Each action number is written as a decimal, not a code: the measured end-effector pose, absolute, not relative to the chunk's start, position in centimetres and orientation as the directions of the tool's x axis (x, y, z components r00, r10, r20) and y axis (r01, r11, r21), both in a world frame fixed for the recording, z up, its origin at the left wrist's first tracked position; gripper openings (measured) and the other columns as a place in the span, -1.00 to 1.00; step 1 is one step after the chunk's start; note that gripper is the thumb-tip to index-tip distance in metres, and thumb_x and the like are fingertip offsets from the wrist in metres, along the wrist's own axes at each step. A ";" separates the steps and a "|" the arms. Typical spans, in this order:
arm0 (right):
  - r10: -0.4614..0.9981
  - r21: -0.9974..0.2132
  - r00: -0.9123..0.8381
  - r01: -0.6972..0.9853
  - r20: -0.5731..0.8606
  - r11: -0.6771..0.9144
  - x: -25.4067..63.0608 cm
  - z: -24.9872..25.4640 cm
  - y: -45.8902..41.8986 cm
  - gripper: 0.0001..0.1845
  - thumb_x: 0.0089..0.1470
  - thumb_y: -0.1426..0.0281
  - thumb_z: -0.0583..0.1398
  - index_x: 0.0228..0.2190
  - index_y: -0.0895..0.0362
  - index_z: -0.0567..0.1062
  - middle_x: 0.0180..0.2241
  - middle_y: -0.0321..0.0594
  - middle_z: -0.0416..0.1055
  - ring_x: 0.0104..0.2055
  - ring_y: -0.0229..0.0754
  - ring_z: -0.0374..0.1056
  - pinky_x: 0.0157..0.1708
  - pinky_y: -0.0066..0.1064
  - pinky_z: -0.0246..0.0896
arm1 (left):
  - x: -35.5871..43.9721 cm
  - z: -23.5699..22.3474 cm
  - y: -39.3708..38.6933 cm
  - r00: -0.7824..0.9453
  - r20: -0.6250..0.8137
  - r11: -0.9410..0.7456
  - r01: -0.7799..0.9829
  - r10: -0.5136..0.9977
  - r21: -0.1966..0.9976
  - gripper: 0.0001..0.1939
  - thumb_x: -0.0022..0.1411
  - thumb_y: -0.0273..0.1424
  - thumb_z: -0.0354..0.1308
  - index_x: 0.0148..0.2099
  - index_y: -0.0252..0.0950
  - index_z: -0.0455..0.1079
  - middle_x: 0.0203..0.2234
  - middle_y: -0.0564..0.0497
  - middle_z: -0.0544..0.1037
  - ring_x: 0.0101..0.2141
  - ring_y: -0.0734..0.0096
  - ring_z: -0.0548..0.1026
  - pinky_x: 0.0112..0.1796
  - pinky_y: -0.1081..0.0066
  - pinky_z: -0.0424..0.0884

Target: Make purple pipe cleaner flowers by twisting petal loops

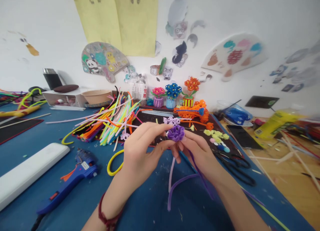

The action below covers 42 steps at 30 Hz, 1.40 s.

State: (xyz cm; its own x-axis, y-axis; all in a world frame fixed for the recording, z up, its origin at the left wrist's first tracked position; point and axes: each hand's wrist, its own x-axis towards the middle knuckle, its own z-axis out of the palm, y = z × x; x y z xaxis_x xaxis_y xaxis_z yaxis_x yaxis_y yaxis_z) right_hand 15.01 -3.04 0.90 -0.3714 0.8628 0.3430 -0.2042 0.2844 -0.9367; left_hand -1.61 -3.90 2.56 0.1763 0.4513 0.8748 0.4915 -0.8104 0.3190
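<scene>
Between my two hands is a purple pipe-cleaner flower (176, 133), held up above the blue table mat. My left hand (143, 151) pinches its left side with thumb and forefinger. On the other side, my right hand (200, 152) is closed on its right edge. A long purple pipe cleaner (203, 181) trails down beside my right palm. Below the hands a lighter purple strand (178, 184) curves over the mat. Lilac pipe-cleaner flowers (170, 120) lie just behind the held one. My lower right fingers are partly hidden.
A blue glue gun (80, 177) and a white bar-shaped case (32, 171) lie at left. Behind stands a heap of pipe cleaners (117, 121). Black scissors (235, 166), pale yellow flowers (216, 135) and a phone (243, 136) are at right. Potted pipe-cleaner flowers (172, 94) line the wall.
</scene>
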 end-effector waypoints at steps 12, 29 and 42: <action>0.834 -0.819 -0.364 0.249 0.415 0.517 15.2 0.8 -2.7 -0.74 0.25 0.29 0.07 -0.42 0.13 0.42 -0.54 -0.33 0.35 -0.51 -0.30 0.24 -0.48 -0.48 0.13 | -1.6 2.3 -3.6 0.187 0.904 -0.786 0.580 0.384 0.214 -0.96 0.14 -0.52 0.26 -0.34 -0.32 0.45 -0.48 0.00 0.57 -0.43 0.43 0.48 -0.38 0.43 0.39; 0.847 -0.935 -0.394 -0.149 0.356 0.323 14.9 0.6 -3.2 -0.65 0.21 0.40 0.09 -0.61 0.16 0.35 -0.62 -0.33 0.35 -0.64 -0.38 0.22 -0.61 -0.53 0.12 | -1.8 2.6 -3.5 0.187 0.905 -0.847 0.463 0.381 0.261 -0.89 0.11 -0.61 0.26 -0.35 -0.31 0.49 -0.46 -0.01 0.59 -0.43 0.46 0.46 -0.38 0.41 0.37; 0.858 -0.930 -0.444 -0.354 0.258 0.096 14.6 0.6 -3.4 -0.62 0.20 0.44 0.07 -0.65 0.18 0.30 -0.68 -0.32 0.33 -0.72 -0.42 0.13 -0.70 -0.54 -0.06 | -1.9 2.6 -3.4 0.233 0.934 -0.877 0.460 0.269 0.138 -0.81 0.09 -0.69 0.24 -0.32 -0.32 0.49 -0.46 -0.02 0.60 -0.44 0.46 0.43 -0.40 0.41 0.35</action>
